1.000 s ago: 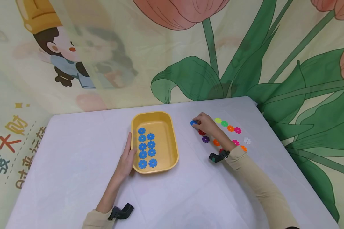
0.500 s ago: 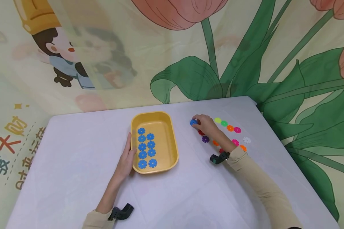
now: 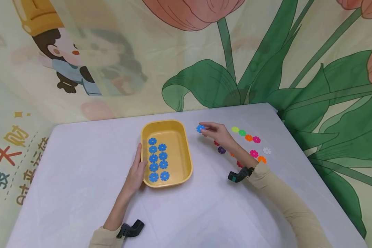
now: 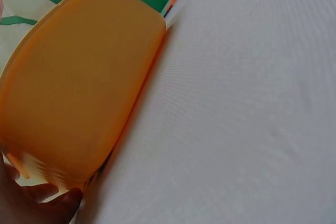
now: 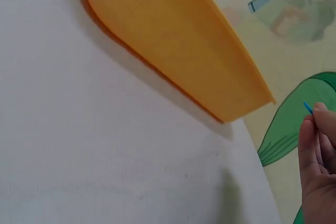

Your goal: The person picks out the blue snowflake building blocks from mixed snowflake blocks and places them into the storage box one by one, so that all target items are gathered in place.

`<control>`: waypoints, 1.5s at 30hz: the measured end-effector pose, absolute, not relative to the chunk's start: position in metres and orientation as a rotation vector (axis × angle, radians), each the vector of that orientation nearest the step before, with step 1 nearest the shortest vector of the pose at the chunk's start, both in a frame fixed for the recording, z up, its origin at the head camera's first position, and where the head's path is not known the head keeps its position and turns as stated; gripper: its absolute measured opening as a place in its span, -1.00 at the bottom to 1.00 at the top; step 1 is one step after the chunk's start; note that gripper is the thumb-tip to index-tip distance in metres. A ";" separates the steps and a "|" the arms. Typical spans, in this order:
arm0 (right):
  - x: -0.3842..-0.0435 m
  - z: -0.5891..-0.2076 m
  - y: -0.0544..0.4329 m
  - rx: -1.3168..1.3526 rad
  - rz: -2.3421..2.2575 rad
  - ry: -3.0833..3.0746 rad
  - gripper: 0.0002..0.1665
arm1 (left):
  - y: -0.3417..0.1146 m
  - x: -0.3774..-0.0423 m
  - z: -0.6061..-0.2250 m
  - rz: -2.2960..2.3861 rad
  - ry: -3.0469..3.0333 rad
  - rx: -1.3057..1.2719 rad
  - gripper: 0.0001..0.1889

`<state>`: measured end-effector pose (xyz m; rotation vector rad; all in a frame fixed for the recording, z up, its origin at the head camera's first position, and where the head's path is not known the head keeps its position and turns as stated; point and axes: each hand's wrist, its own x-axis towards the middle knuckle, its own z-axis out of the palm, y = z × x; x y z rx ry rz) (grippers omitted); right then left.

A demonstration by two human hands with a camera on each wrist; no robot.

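My right hand [image 3: 220, 134] pinches a blue flower-shaped disc [image 3: 200, 128] between thumb and fingertips, above the table right of the yellow tray [image 3: 188, 165]. In the right wrist view only the edge of the blue disc [image 5: 308, 108] shows at the fingertips. My left hand [image 3: 135, 174] holds the tray's left side, thumb at the rim and fingers along the outer wall. The left wrist view shows that hand [image 4: 31, 198] at one end of the yellow tray [image 4: 84, 77]. Inside the tray lie several blue flower discs [image 3: 163, 156] in two columns on its left half.
To the right, several other flower discs lie on the white-covered table [image 3: 186, 217]: yellow [image 3: 235, 129], green [image 3: 242, 133], pink [image 3: 256, 140], white [image 3: 267, 151] and purple [image 3: 221, 150]. My right forearm partly hides some orange and red ones. A printed cloth [image 3: 136, 103] hangs behind the table.
My right hand has lifted the blue disc and carried it left toward the tray. The left hand and the tray stay in place.
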<state>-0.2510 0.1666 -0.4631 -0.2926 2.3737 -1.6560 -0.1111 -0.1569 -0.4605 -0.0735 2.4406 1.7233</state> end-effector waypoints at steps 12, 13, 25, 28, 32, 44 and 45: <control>-0.238 -0.435 0.123 -0.455 -1.699 2.213 -0.41 | -0.153 -0.105 -0.445 1.736 2.438 -0.056 -0.34; -0.238 -0.435 0.121 -0.463 -1.705 2.203 -0.42 | -0.153 -0.105 -0.445 1.737 2.439 -0.053 -0.34; -0.243 -0.431 0.095 -0.512 -1.544 2.190 -0.48 | -0.153 -0.105 -0.444 1.726 2.446 -0.053 -0.34; -0.252 -0.427 0.082 -0.603 -1.358 2.234 -0.50 | -0.153 -0.105 -0.443 1.725 2.444 -0.057 -0.34; -0.264 -0.425 0.059 -0.736 -1.068 2.318 -0.53 | -0.153 -0.107 -0.447 1.728 2.430 -0.062 -0.33; -0.279 -0.432 0.008 -0.920 -0.552 2.488 -0.58 | -0.163 -0.118 -0.482 1.738 2.450 -0.034 -0.33; -0.279 -0.433 0.006 -0.915 -0.545 2.489 -0.58 | -0.162 -0.117 -0.479 1.741 2.439 -0.038 -0.33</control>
